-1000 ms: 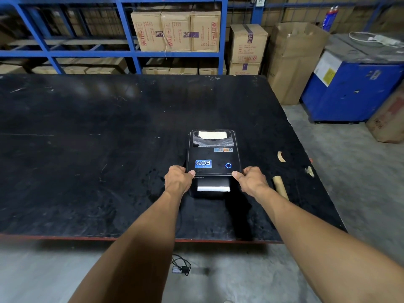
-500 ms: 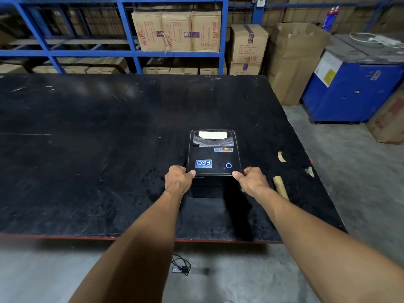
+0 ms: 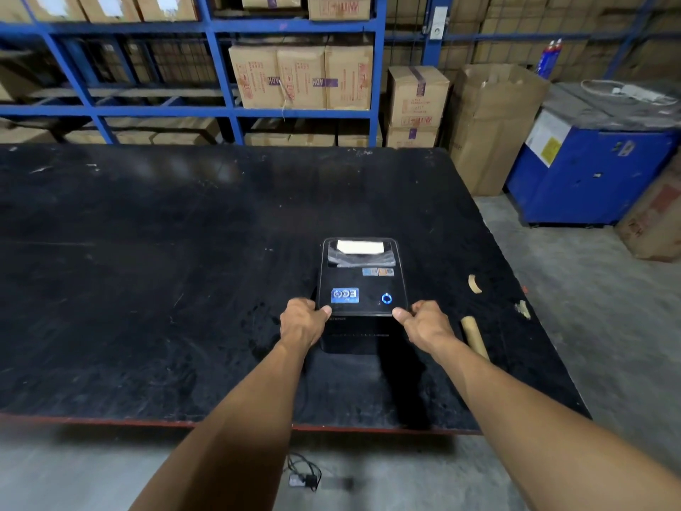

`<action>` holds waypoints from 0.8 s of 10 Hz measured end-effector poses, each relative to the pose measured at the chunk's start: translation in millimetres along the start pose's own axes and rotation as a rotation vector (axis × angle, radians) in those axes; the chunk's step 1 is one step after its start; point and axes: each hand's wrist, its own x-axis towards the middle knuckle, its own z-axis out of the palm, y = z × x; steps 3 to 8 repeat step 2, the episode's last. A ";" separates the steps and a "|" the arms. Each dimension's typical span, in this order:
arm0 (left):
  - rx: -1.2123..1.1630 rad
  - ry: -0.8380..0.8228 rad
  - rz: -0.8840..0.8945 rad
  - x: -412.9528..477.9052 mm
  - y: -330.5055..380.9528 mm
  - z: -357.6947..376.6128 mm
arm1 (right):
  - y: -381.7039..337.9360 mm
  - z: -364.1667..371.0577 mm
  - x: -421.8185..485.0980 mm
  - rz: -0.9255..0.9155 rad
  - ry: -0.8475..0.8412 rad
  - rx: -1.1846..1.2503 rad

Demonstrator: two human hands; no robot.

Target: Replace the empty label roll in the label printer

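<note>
A black label printer (image 3: 363, 282) stands on the black table (image 3: 166, 289), its lid down and a blue ring light lit on top. A white label roll shows through the lid's window (image 3: 360, 248). My left hand (image 3: 302, 322) grips the lid's near left corner, thumb on top. My right hand (image 3: 423, 324) grips the near right corner the same way. An empty brown cardboard core (image 3: 474, 335) lies on the table just right of my right wrist.
Two paper scraps (image 3: 474, 284) (image 3: 522, 309) lie near the table's right edge. Blue shelving (image 3: 221, 68) with cartons stands behind the table. A blue machine (image 3: 589, 178) and open cartons (image 3: 490, 123) are at the right. A cable and plug (image 3: 304, 477) lie on the floor.
A second ago a white strip of label showed at the printer's front slot; it is now out of sight. Both hands stay on the lid's near corners.
</note>
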 end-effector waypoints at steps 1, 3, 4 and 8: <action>-0.141 -0.060 0.028 -2.5 -12.5 -2.7 | 2.9 -1.1 1.9 -0.019 -0.010 -0.044; -0.177 -0.016 0.046 -9.7 -36.6 -3.0 | 5.7 -0.5 1.4 -0.040 0.019 -0.102; -0.177 -0.016 0.046 -9.7 -36.6 -3.0 | 5.7 -0.5 1.4 -0.040 0.019 -0.102; -0.177 -0.016 0.046 -9.7 -36.6 -3.0 | 5.7 -0.5 1.4 -0.040 0.019 -0.102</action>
